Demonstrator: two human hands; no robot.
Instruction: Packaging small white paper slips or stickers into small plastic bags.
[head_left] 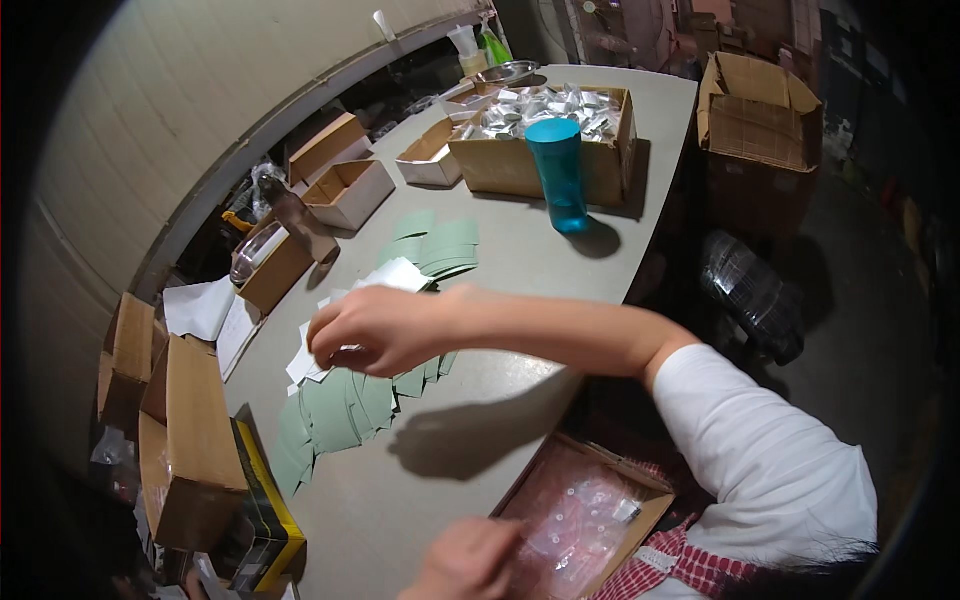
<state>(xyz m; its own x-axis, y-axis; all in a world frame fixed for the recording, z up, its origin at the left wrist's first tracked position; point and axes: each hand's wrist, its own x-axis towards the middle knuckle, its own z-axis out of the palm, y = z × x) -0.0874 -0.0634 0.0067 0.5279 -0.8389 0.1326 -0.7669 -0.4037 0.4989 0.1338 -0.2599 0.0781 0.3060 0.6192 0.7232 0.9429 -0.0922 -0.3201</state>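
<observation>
My right hand (pixel 372 330) reaches across from the right over white paper slips (pixel 398 274) and fanned green cards (pixel 338 405) on the table. Its fingers are curled together with the knuckles up, hiding whatever may be in them. A small shiny bit shows below the fingers, too small to name. At the lower edge, my left hand (pixel 465 562) is smeared by motion, and its fingers cannot be made out. Beside it is an open cardboard box (pixel 650 508) of clear plastic bags (pixel 570 520) with a pinkish look, against the red checked apron. More green cards (pixel 445 248) lie farther back.
A teal tumbler (pixel 558 175) stands before a carton (pixel 500 172) filled with small silver pieces (pixel 555 108). Open boxes (pixel 350 193), a brown bottle (pixel 298 220) and a black-yellow box (pixel 265 510) line the left edge. A large carton (pixel 760 130) stands beyond the table's right edge.
</observation>
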